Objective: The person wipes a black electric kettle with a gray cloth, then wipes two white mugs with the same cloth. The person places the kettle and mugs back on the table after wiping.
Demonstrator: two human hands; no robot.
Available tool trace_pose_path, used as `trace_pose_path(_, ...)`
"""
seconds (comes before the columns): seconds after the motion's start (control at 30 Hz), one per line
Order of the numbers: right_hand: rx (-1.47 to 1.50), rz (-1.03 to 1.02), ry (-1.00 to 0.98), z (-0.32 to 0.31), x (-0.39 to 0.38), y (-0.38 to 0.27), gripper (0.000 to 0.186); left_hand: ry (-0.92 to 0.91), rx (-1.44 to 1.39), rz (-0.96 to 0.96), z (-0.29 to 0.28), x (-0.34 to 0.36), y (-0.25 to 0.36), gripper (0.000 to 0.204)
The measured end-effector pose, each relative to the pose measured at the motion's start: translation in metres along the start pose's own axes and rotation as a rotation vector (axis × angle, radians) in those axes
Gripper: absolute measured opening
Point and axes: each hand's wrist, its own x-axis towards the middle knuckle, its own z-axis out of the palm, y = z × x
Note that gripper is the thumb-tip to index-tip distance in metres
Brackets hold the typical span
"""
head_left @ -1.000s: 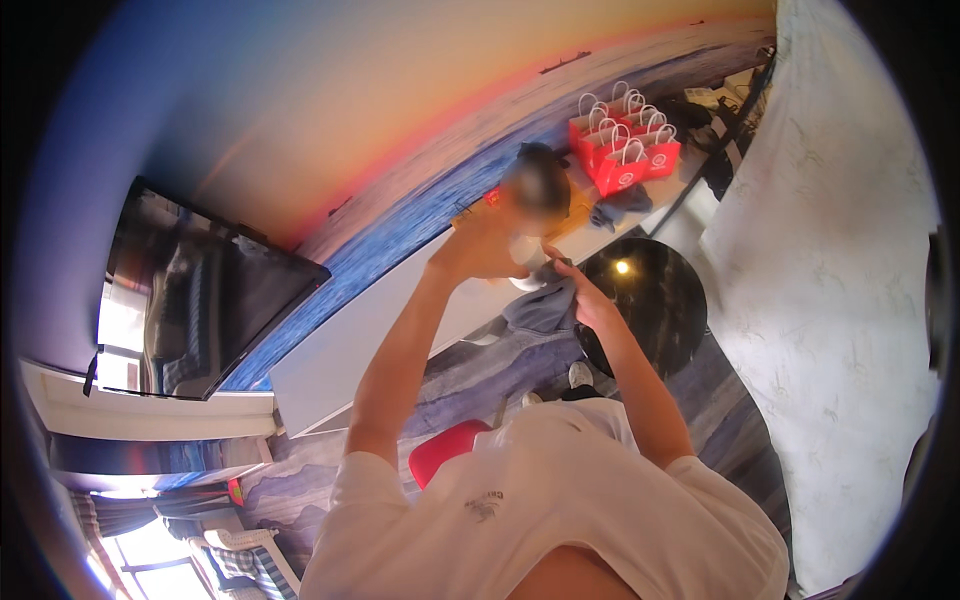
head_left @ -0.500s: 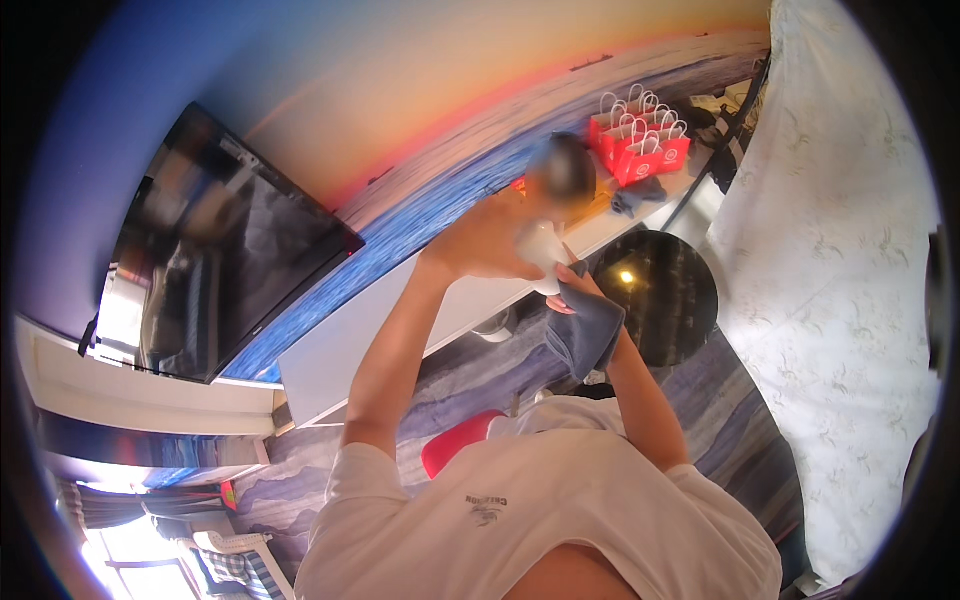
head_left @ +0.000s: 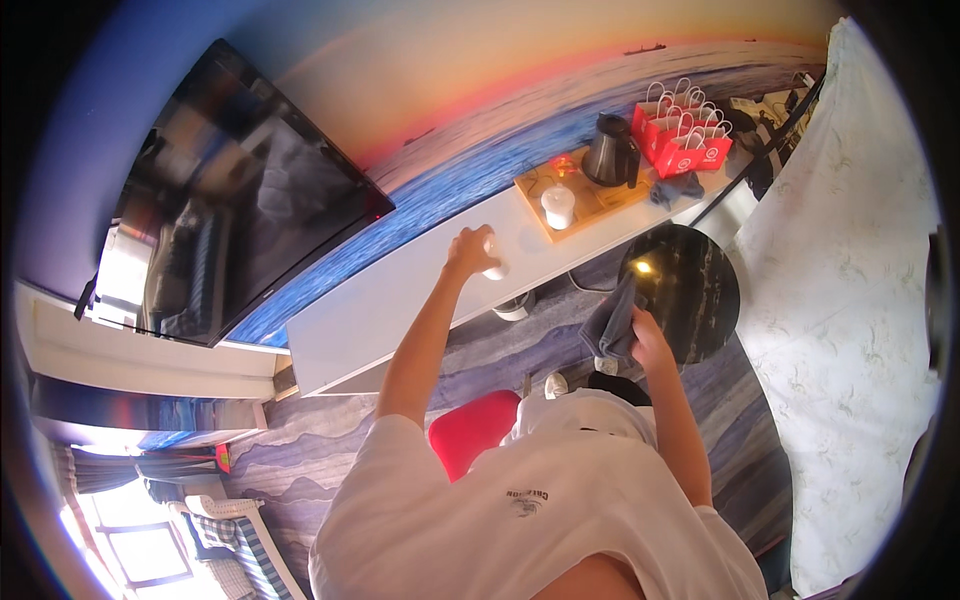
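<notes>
My left hand (head_left: pixel 467 247) grips a white cup (head_left: pixel 494 265) from above, at the surface of the white counter (head_left: pixel 370 310) left of a wooden tray (head_left: pixel 538 186). My right hand (head_left: pixel 645 338) holds a folded dark grey cloth (head_left: pixel 610 320) over the floor, beside a black round marble-look tabletop (head_left: pixel 690 300). On the tray are a second white cup (head_left: pixel 557 206), a black kettle (head_left: pixel 607 150) and a small red item (head_left: pixel 563 163). Another dark grey cloth (head_left: pixel 676 188) lies right of the tray.
Red paper bags (head_left: pixel 680 135) stand on the counter's right end, near dark clutter. A television (head_left: pixel 240 190) hangs at left. A white drape (head_left: pixel 840 330) lines the right side. A red seat (head_left: pixel 470 430) is by my body; an armchair (head_left: pixel 240 545) stands at lower left.
My hands, together around the white cup and cloth earlier, are now apart. The left has set or lowered the cup left of the tray; the right has moved down and right with the cloth.
</notes>
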Motion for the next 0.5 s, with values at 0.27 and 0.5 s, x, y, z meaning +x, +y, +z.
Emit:
trace_pose_path(0.27, -0.037, 0.073, 0.261, -0.011, -0.01, 0.021, 0.025, 0.012, -0.055, -0.294, 0.085, 0.028, -0.019, 0.061)
trace_pose_path(0.5, -0.081, 0.113, 0.157, -0.004, -0.006, 0.032, 0.024, 0.017, -0.07, -0.315, 0.102, 0.06, 0.007, 0.055)
